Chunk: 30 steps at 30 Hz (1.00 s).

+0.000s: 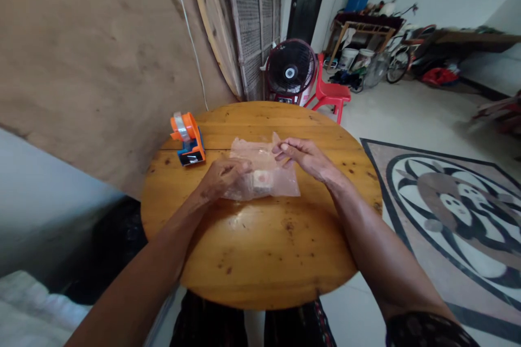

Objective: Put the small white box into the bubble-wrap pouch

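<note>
A translucent, pinkish plastic sheet or bag (280,181) lies spread on the round wooden table (264,244). A small whitish box-like item (262,179) shows through or on it near its front edge; I cannot tell which. Over the left side of the plastic, my left hand (228,175) is closed, fingers curled and pressed on it. My right hand (303,156) pinches a raised corner of the plastic at its far right, thumb and index finger together, other fingers bent loosely. Left of the plastic stands an orange and blue tape dispenser (195,146) with a roll of clear tape.
Beyond the table's far edge are a fan (290,70) and a red plastic chair (330,92). A brown board or wall (101,54) rises close on the left. On the right, the floor has a panda-patterned tile design (459,206). A bicycle (399,62) stands farther back.
</note>
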Available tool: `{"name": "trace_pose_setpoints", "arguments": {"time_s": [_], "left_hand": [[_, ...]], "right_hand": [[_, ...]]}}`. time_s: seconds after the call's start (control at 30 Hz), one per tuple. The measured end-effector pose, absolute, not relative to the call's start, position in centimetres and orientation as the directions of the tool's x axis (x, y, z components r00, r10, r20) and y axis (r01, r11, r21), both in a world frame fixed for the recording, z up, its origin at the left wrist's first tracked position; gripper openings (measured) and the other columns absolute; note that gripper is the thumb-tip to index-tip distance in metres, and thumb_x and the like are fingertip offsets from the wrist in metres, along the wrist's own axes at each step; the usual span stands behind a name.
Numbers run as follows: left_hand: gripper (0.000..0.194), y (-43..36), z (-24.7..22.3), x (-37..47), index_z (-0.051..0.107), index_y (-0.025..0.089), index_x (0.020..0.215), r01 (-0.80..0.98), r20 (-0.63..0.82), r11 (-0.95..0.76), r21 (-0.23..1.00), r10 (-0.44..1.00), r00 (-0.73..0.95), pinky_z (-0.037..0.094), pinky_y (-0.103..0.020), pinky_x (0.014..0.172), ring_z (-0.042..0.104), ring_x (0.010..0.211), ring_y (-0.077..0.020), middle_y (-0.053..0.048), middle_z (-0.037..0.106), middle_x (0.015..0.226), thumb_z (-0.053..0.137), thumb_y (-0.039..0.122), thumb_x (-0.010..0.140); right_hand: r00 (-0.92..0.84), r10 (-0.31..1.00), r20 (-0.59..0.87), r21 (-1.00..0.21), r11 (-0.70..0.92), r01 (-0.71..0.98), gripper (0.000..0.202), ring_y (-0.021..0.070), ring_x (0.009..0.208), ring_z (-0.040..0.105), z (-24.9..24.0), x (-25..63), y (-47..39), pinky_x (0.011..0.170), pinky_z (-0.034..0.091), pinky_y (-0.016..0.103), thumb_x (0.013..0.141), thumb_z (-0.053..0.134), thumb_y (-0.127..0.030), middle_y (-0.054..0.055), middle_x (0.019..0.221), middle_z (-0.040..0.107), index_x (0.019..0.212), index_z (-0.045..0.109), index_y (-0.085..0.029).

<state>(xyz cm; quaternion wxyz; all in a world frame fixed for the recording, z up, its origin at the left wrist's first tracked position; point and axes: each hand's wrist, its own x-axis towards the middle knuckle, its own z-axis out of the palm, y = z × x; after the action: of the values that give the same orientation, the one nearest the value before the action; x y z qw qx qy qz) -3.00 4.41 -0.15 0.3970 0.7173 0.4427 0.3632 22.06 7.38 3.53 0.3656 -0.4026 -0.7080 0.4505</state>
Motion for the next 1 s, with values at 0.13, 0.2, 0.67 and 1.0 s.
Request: {"name": "trace_pose_setpoints", "arguments": {"time_s": [0.13, 0.2, 0.67, 1.0], "left_hand": [[0.044, 4.5, 0.1, -3.6, 0.062, 0.017, 0.059, 0.245, 0.176, -0.306, 0.92, 0.881, 0.439, 0.04, -0.042, 0.106, 0.057, 0.12, -0.027, -0.008, 0.068, 0.119, 0.053, 0.046, 0.09], [0.036, 4.6, 0.5, -3.9, 0.069, 0.017, 0.065, 0.252, 0.13, -0.307, 0.918, 0.831, 0.54, 0.034, -0.045, 0.112, 0.05, 0.13, -0.0292, -0.007, 0.062, 0.132, 0.058, 0.043, 0.087], [0.037, 4.6, 1.4, -5.2, 0.072, 0.018, 0.07, 0.264, 0.093, -0.195, 0.944, 0.931, 0.353, 0.046, -0.047, 0.098, 0.06, 0.115, -0.03, -0.01, 0.068, 0.12, 0.057, 0.047, 0.086], [0.042, 4.3, 0.6, -4.0, 0.062, 0.016, 0.11, 0.433, -0.197, -0.017, 0.901, 0.874, 0.444, 0.043, -0.024, 0.051, 0.058, 0.055, -0.0134, 0.0, 0.063, 0.064, 0.065, 0.04, 0.075]], "right_hand": [[-0.42, 0.899, 0.126, -0.791, 0.346, 0.504, 0.032, 0.0191, 0.079, 0.064, 2.6, 22.9, 7.9, 0.066, 0.049, 0.029, 0.09, 0.052, -0.047, 0.003, 0.084, 0.068, 0.089, 0.067, -0.019], [-0.449, 0.888, 0.099, -0.699, 0.383, 0.604, 0.026, 0.0199, 0.082, 0.064, 2.7, 23.1, 7.8, 0.073, 0.049, 0.032, 0.09, 0.053, -0.039, 0.004, 0.091, 0.069, 0.097, 0.068, -0.019], [-0.688, 0.704, -0.174, -0.585, 0.488, 0.648, 0.117, 0.0321, 0.144, 0.029, 5.1, 23.6, 5.7, 0.117, 0.028, 0.044, 0.062, 0.081, -0.049, 0.018, 0.159, 0.022, 0.155, 0.019, -0.014], [-0.647, 0.733, -0.21, -0.376, 0.55, 0.746, 0.105, 0.0333, 0.144, 0.029, 3.9, 22.2, 6.1, 0.117, 0.028, 0.045, 0.067, 0.078, -0.045, 0.02, 0.157, 0.028, 0.152, 0.025, -0.012]]}}
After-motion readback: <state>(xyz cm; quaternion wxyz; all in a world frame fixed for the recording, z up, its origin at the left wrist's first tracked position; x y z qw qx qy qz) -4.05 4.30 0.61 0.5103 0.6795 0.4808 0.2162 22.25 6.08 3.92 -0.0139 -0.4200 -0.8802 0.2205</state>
